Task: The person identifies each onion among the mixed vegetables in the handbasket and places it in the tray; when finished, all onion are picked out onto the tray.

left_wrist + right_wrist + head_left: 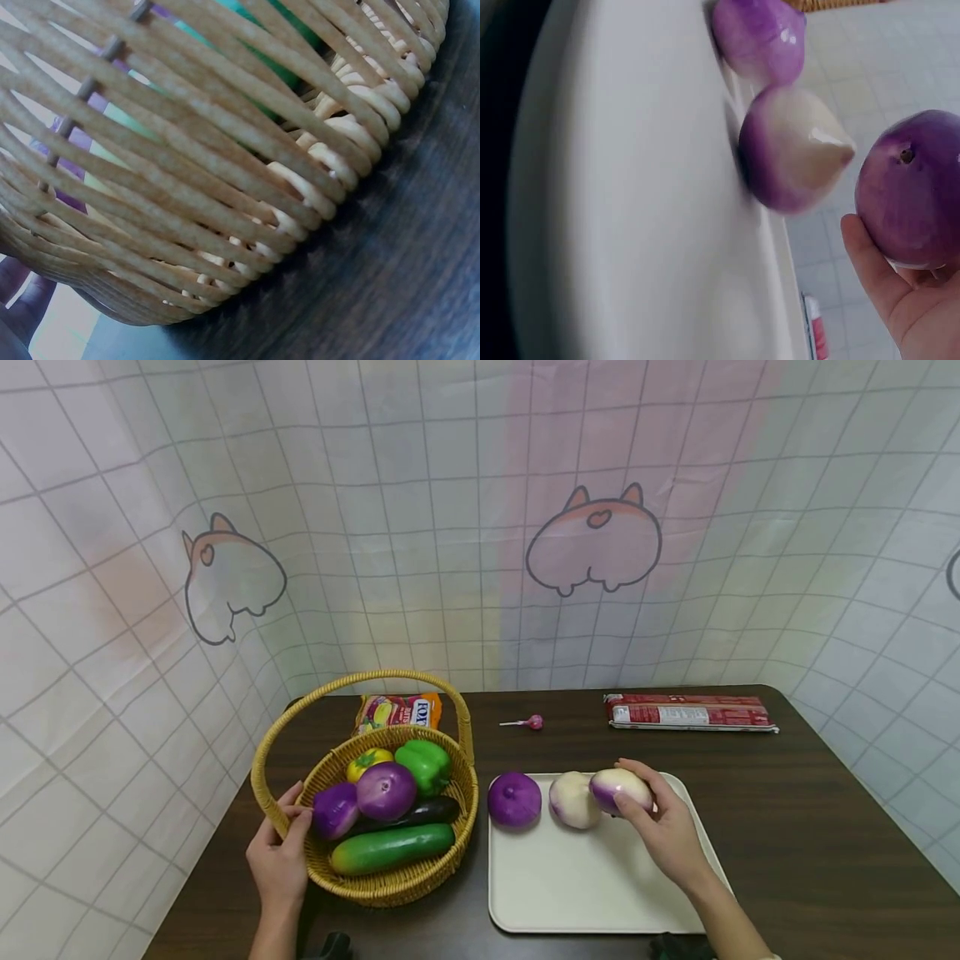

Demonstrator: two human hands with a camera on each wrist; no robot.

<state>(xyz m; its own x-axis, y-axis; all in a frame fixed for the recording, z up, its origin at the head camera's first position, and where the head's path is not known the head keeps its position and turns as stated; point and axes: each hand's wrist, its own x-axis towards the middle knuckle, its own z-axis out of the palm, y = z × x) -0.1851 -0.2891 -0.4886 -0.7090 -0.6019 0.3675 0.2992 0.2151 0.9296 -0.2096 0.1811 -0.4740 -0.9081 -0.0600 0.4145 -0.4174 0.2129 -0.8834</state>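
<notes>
My right hand (667,831) grips a purple-and-white turnip (619,789) over the right part of a cream tray (585,893). In the right wrist view this turnip (915,187) shows its purple side, with the thumb along it. On the tray a whitish turnip (574,800) sits beside a purple turnip (514,800). My left hand (281,856) holds the left rim of a wicker basket (390,893), by the foot of its handle. Inside are two purple turnips (386,791), an eggplant (431,812), a cucumber (393,849), a green bell pepper (423,766) and a yellow pepper (369,763).
Behind the basket lies a colourful candy bag (397,712), partly hidden by it. A pink lollipop (534,722) and a long red packet (690,713) lie along the back of the dark wooden table (810,860). A grid-patterned curtain (435,527) hangs behind.
</notes>
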